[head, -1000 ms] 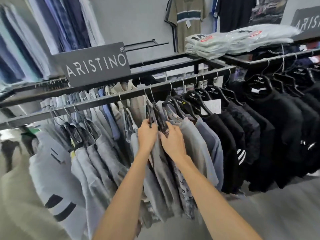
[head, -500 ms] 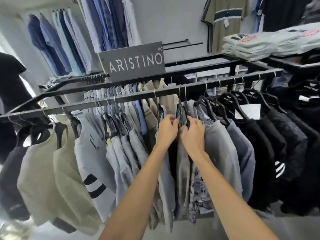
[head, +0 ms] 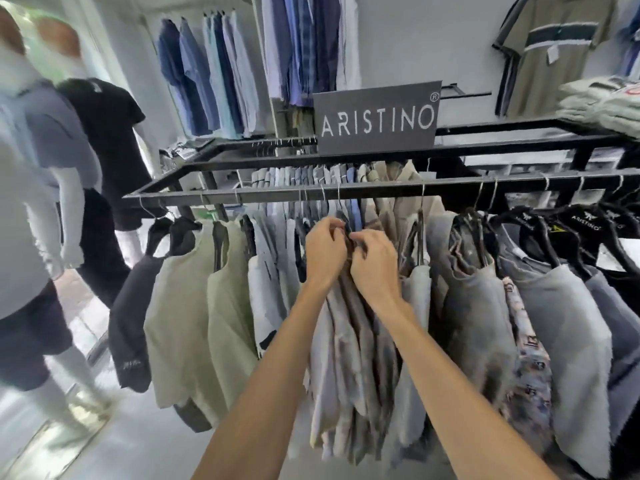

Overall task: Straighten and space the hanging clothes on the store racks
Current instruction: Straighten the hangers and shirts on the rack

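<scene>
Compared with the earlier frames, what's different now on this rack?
The left hand and right hand have shifted left along the rail to the bunched grey shirts and now pinch their tops, closer together. The grey shirts handled before hang to the right. The view swung left too. The ARISTINO sign stayed put.

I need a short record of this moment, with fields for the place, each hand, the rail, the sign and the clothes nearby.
place: clothing store, at a hanging rack
left hand: fingers curled, pinches the top of the grey shirts
right hand: fingers curled on the same shirts, close beside the left hand
rail: black, horizontal, carries hanger hooks
sign: dark board reading ARISTINO, behind the rail
left of hands: pale green garments
right of hands: black hangers
spacing: grey shirts bunched tightly
</scene>
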